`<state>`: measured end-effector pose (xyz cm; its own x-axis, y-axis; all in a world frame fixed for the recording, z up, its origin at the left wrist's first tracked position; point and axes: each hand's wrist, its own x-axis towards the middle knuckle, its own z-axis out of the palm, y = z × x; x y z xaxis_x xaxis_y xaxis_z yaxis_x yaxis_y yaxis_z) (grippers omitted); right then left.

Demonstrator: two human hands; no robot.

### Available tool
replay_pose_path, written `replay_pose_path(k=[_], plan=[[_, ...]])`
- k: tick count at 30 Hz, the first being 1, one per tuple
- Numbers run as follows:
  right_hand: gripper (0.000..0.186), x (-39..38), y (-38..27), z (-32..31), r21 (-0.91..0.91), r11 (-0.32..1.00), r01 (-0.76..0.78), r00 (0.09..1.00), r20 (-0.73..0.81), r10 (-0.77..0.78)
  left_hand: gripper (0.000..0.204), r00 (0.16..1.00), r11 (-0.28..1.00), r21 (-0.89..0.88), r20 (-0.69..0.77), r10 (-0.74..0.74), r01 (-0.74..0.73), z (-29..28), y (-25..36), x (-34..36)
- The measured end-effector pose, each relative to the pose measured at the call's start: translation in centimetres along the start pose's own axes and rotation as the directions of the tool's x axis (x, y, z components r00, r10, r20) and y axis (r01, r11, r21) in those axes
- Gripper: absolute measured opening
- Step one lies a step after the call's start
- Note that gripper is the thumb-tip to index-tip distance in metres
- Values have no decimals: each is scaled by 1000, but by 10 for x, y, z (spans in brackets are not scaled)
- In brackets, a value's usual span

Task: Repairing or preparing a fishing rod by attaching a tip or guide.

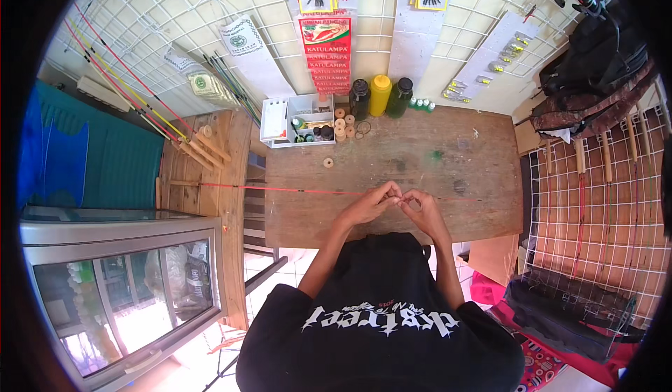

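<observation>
While your left hand [369, 206] and right hand [420, 208] pinch together over the thin red rod [280, 190] lying across the bench [420, 154], you seem to be fixing something tiny; steady fingertips come next, I'd judge.

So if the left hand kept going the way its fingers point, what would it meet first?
The right hand: the left hand points right along the thin red rod, and the fingertips already look to meet over the wooden table. Depth between them is hard to judge.
</observation>
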<state>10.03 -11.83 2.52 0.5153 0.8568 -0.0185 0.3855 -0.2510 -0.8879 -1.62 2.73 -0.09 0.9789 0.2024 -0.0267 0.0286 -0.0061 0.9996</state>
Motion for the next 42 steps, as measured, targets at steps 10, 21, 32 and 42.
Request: replay_pose_path(k=[10, 21, 32, 42], plan=[[8, 1, -8, 1, -62, 997, -43, 992, -125, 35, 18, 783, 992, 126, -619, 54, 31, -101, -8, 5], [8, 6, -12, 2, -36, 998, -47, 992, -118, 42, 11, 606, 633, 529, -787, 117, 565, -244, -26, -10], [6, 4, -9, 0, -16, 1000, -21, 989, -148, 18, 7, 550, 534, 468, -835, 7, 704, -259, -44, -2], [8, -2, -8, -3, -35, 998, 59, 969, -239, -66, 13, 522, 587, 509, -837, 165, 630, -265, -58, -12]])
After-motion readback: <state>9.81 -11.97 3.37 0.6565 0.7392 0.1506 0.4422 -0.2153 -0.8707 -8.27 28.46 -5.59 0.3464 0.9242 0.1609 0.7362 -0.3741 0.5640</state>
